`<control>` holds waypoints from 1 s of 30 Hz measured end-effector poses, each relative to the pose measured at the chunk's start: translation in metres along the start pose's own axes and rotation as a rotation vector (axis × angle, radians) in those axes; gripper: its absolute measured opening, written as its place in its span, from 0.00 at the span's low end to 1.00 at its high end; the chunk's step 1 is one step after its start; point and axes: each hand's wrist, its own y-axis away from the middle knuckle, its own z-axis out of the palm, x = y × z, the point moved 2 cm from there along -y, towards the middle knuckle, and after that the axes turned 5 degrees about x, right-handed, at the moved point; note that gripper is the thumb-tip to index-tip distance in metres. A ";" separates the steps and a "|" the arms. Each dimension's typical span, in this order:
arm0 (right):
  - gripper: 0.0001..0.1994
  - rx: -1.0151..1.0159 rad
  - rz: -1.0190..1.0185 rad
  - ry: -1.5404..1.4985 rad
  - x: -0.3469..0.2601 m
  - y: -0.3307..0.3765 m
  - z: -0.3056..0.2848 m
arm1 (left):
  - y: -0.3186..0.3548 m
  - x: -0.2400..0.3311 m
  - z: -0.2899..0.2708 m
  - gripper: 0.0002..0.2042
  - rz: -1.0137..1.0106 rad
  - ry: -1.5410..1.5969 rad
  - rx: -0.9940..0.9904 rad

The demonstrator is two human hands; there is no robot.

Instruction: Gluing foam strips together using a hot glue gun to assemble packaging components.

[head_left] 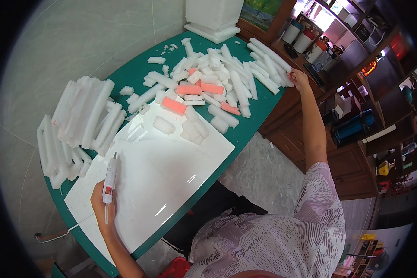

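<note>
The left hand (98,200) is gripping a white pen-shaped cutting tool (109,180), fingers wrapped tight around its barrel, holding it upright over the near left corner of a white board (171,171). A thin cord is trailing from the tool's lower end toward the near left. The board is lying on a green table (252,120) and is taking up most of its near half.

The right hand (300,79) is reaching out to the far right edge of the table, its fingers curling down onto the end of a long white foam strip (269,53); whether they are closing around it or only pressing on it, I cannot tell.

In the middle of the far side a loose pile of cut foam pieces (217,74) is spreading out, with several pink foam blocks (190,89) lying among the white ones. At the far end of the board a few short foam chunks (194,129) are sitting. To the left, a stack of long foam bars (83,116) is hanging over the table's edge.
</note>
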 end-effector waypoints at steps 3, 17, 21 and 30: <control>0.09 0.009 -0.001 0.018 0.001 -0.002 0.001 | 0.000 0.003 -0.001 0.12 0.004 -0.002 0.003; 0.13 0.150 -0.019 -0.065 -0.001 0.011 -0.005 | 0.000 0.004 -0.001 0.11 0.013 0.002 -0.004; 0.14 0.096 -0.079 -0.092 0.003 0.000 0.011 | 0.001 0.001 0.000 0.11 0.025 0.014 0.005; 0.12 0.045 0.026 -0.157 -0.006 0.028 0.023 | 0.002 0.004 -0.001 0.11 0.068 0.003 0.003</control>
